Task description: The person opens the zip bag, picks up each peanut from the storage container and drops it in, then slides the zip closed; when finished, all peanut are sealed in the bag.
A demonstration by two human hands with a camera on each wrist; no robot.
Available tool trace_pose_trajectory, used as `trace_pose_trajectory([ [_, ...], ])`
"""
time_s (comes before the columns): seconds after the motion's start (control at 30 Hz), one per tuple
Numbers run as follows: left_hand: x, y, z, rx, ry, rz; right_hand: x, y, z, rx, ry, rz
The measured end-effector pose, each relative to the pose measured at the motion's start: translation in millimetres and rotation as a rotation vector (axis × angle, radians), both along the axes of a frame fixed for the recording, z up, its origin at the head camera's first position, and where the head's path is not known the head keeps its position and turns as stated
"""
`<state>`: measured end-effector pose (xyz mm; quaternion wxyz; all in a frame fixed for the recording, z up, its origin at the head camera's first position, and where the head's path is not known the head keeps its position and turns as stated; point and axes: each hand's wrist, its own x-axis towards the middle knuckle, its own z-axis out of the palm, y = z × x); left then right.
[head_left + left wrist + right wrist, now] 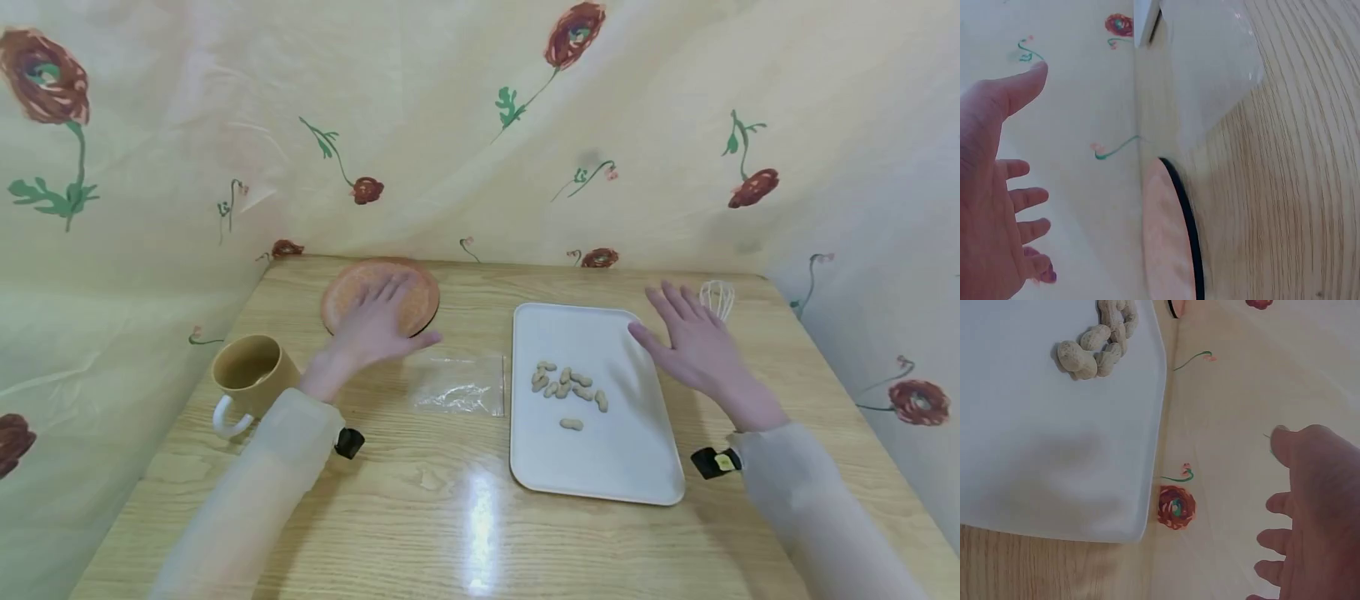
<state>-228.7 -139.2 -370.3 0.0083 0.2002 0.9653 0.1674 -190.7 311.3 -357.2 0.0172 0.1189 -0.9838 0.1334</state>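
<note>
Left hand (378, 327): fingers spread, thumb out, raised over the orange round mat (345, 296) at the far left of the wooden table (405, 517). Right hand (693, 346): fingers straight, thumb apart, raised by the right edge of the white tray (577, 467), near the whisk (718, 298). Peanuts (563, 390) lie on the tray, most grouped left of centre, one apart toward the near edge. Clear plastic bag (461, 392) lies flat just left of the tray. Yellow mug (277, 383) stands upright beside the left sleeve (247, 483). Black device (703, 464) at the right sleeve (810, 500) bears a yellowish patch (724, 462); any marking there is too small to read
</note>
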Motion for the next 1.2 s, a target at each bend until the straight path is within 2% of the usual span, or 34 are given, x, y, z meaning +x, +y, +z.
trace_pose_trajectory([
  [0.2,3.2,18.6,-2.6,0.004,-0.007,-0.117,7.8,-1,0.8,-0.031,0.013,0.029],
  [0.43,6.7,39.6,-13.0,0.075,-0.095,-0.256,11.0,-5,-12.0,-0.224,-0.014,0.069],
  [0.6,12.3,57.3,-21.0,0.035,-0.135,-0.337,12.0,-14,-20.2,-0.342,-0.002,0.115],
  [0.87,18.6,86.7,-33.4,-0.066,-0.157,-0.361,13.3,-30,-29.1,-0.437,-0.044,0.14],
  [1.2,24.2,100.3,-37.5,-0.129,-0.193,-0.354,14.4,-51,-35.4,-0.522,-0.079,0.167],
])
